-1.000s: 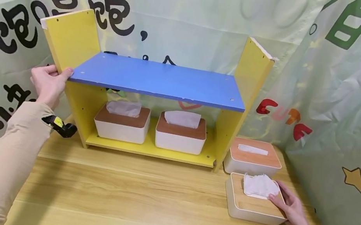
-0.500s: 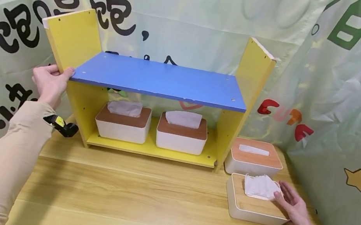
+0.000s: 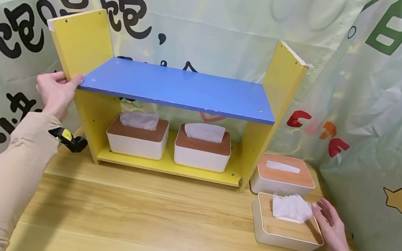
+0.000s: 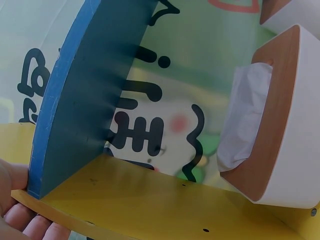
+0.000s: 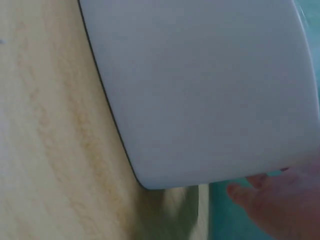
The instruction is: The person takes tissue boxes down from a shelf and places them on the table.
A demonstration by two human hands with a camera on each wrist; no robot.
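Note:
My left hand grips the left side panel of a yellow and blue shelf unit, right where the blue board meets it. In the left wrist view the thumb lies by the blue board's corner and the fingers curl behind the yellow panel. At the right, my right hand is beside the right end of a white tissue box with a light wooden lid and a tissue sticking up. Its fingers are loosely bent and do not grip the box; whether they touch it I cannot tell.
Two tissue boxes with brown lids, one left and one right, stand on the unit's bottom board. Another tissue box stands between the unit and the printed cloth at the right. All rest on a wooden table.
My right hand has let go of the light-lidded tissue box and drawn slightly right, its thumb off the lid. The box stays put. My left hand keeps its grip on the unit.

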